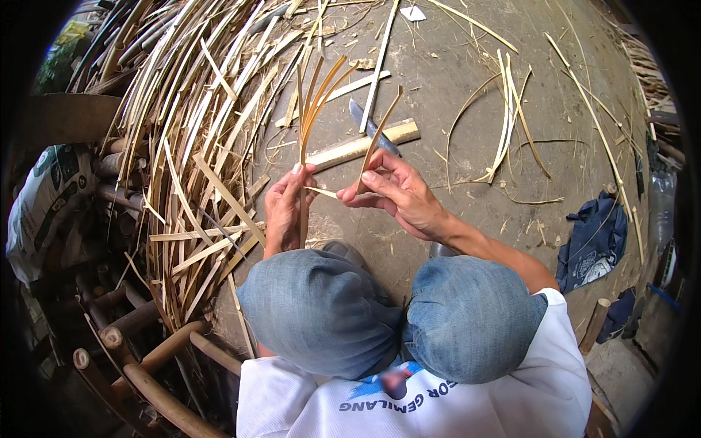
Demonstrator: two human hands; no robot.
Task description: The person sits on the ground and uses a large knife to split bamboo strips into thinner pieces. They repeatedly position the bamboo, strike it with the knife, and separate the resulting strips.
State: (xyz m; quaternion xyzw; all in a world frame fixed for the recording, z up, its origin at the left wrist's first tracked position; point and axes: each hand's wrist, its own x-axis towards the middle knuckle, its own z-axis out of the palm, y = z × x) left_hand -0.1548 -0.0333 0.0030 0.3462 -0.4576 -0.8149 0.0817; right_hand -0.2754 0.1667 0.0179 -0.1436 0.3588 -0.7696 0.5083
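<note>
My left hand (283, 201) pinches a bundle of thin bamboo strips (314, 117), which fan apart at their upper ends. To its right, my right hand (401, 191) grips a single bamboo strip (385, 120) standing up at a slant from its fingers. A short pale strip (321, 192) spans the gap between both hands. Just beyond them, a split bamboo piece (400, 133) lies on the floor. A dark blade (359, 118) sticks out from behind it on both sides; its handle cannot be made out.
A large heap of bamboo strips (197, 95) covers the left side. Bamboo poles and a frame (171, 347) stand at lower left beside a white sack (51, 197). Loose strips (505, 117) lie ahead to the right. A dark blue cloth (593, 237) lies at far right.
</note>
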